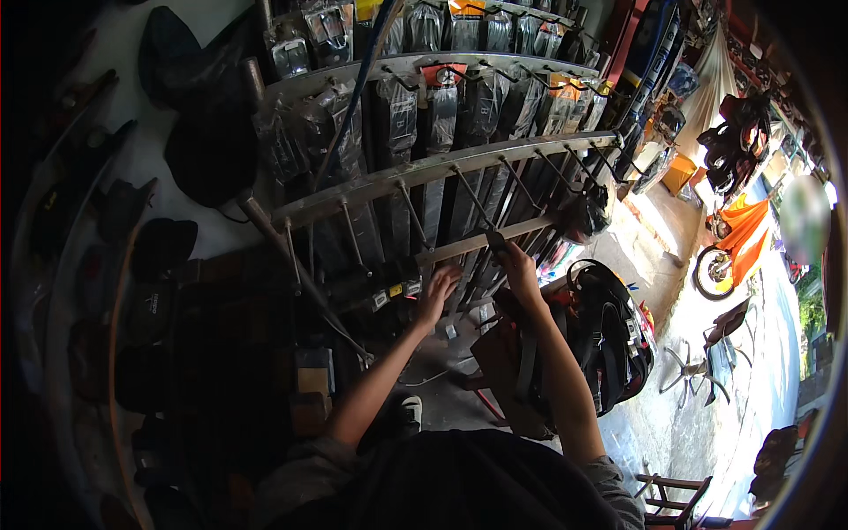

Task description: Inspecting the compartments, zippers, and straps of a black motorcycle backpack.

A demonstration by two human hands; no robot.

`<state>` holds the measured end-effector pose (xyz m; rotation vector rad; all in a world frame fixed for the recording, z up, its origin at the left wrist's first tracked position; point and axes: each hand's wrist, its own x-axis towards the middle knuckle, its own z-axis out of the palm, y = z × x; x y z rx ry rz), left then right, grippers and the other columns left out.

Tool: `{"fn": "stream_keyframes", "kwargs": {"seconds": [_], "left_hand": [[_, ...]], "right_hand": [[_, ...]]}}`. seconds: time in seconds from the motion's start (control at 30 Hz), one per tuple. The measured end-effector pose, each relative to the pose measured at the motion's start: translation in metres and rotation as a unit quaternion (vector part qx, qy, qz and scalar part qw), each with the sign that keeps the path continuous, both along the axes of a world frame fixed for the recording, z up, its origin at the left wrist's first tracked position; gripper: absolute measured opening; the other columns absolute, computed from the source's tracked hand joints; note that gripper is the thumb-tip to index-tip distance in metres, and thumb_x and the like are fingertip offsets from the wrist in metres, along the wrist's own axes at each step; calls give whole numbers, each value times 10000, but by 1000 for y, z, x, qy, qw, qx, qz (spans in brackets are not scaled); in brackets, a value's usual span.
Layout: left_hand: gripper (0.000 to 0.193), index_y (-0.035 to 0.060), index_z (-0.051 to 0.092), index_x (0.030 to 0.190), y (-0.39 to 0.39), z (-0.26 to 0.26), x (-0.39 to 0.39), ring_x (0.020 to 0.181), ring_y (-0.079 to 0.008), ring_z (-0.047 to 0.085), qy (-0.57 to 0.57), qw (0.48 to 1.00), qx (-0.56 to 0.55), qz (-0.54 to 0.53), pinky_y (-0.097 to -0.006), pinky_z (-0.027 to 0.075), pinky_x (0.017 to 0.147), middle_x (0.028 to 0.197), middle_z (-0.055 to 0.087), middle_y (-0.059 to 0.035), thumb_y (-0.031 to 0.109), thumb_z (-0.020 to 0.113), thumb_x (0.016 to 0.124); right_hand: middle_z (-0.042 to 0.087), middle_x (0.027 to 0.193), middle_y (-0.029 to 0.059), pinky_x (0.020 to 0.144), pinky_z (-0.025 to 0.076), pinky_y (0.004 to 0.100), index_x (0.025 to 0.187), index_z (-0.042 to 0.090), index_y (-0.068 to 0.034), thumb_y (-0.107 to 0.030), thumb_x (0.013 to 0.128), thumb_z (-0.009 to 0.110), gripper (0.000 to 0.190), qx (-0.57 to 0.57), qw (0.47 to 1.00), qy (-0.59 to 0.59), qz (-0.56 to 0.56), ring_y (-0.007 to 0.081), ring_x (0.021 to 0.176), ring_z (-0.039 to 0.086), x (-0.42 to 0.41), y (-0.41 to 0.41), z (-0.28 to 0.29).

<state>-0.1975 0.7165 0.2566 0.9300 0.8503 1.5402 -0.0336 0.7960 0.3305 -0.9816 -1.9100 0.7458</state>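
Observation:
My right hand [520,270] grips a dark strap [494,241], which looks like a belt end, against a slim wooden bar [464,246]. Just left of it, my left hand [438,291] is raised beside the bar's near end, with its fingers apart and nothing seen in them. Dark rolled belts [384,281] with small tags lie at the left end of the bar. Above both hands runs a metal rail [437,162] with several long hooks pointing towards me. A dark bundle in clear plastic [586,215] hangs at the bar's right end.
Plastic-wrapped belts [440,109] hang on a higher hook rail. Caps [162,248] line the left wall. By my right forearm, a cardboard box [497,364] stands beside a black backpack [599,338]. Farther right are an office chair base [692,368] and an orange-covered motorcycle [745,225].

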Motion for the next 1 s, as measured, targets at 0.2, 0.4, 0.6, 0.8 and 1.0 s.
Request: {"fn": "stream_keyframes", "kwargs": {"seconds": [0.2, 0.4, 0.6, 0.8, 1.0], "left_hand": [[368, 8, 373, 1171, 30, -9, 51, 1112, -200, 406, 102, 988, 99, -62, -298, 316, 932, 1150, 451, -112, 145, 468, 843], [216, -12, 510, 956, 46, 0, 99, 810, -186, 579, 272, 961, 40, 9, -280, 442, 703, 855, 592, -126, 146, 526, 809], [151, -24, 474, 886, 48, 10, 97, 805, -102, 526, 136, 990, 13, 41, -245, 462, 738, 853, 532, -47, 108, 512, 823], [129, -14, 483, 863, 46, 56, 81, 822, -123, 543, -12, 996, 74, 58, -260, 465, 774, 847, 538, -49, 113, 485, 839], [116, -4, 494, 816, 28, 78, 51, 774, -87, 537, 40, 989, 86, 116, -258, 468, 758, 785, 538, -33, 110, 497, 833]], "right_hand": [[572, 760, 62, 635, 454, 221, 959, 508, 28, -77, 817, 470, 180, -109, 990, 73, 42, 101, 714, 558, 33, 21, -17], [569, 800, 66, 655, 409, 242, 973, 501, 41, -110, 800, 512, 230, -94, 995, 29, -1, 94, 734, 501, 41, -2, -10], [579, 868, 143, 728, 426, 297, 1010, 524, 0, -47, 753, 466, 267, -94, 994, 24, -43, 239, 817, 565, 81, -12, -32], [501, 966, 158, 713, 424, 330, 1076, 462, -11, -149, 686, 614, 441, -16, 992, -110, -55, 277, 863, 529, 79, -20, -69], [496, 759, 200, 598, 391, 363, 822, 475, 36, -65, 742, 531, 141, 19, 995, -95, -29, 365, 766, 509, 30, -20, -70]]}}
